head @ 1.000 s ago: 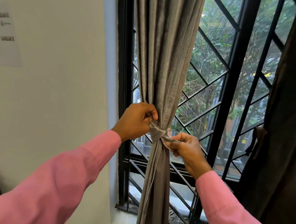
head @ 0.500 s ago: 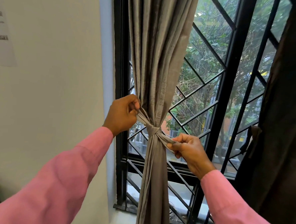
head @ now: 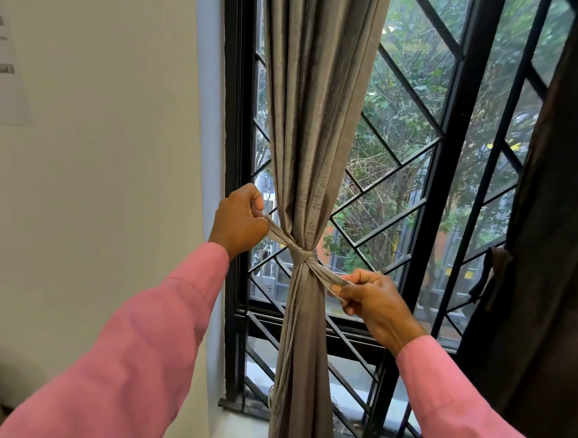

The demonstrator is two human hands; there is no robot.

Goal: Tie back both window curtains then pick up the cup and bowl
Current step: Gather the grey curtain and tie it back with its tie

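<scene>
Two pink sleeves (head: 130, 354) reach in from the lower corners, one from each side, toward a window. The left hand (head: 240, 221) is closed in a fist, its grip holding one end of the grey tie-back (head: 300, 255) and drawing it up and to the left, so the strip runs taut from the fist to the knot. The right hand (head: 370, 300) sits lower and to the right, its grip pinching the other end of the strip between thumb and fingertips; that end comes out of the knot and slopes down to the hand. The knot itself sits between the two hands, cinched around the grey curtain (head: 315, 119), which hangs in long vertical folds, wide above and gathered to a narrow waist at the tie, then falling straight to the sill (head: 244, 429).

Behind the curtain stands the black window frame (head: 229, 147) with its diagonal metal grille (head: 403, 158), and through the glass show green trees and a building. At the right edge hangs the dark curtain (head: 550, 235), in shadow, with what looks like a dark tie (head: 492, 272) hanging at its left edge; whether it is fastened I cannot tell. To the left of the window is a pale wall (head: 97, 173) with a sheet of paper (head: 2, 69) stuck to it near the frame's edge. The cup and bowl do not appear in this view.
</scene>
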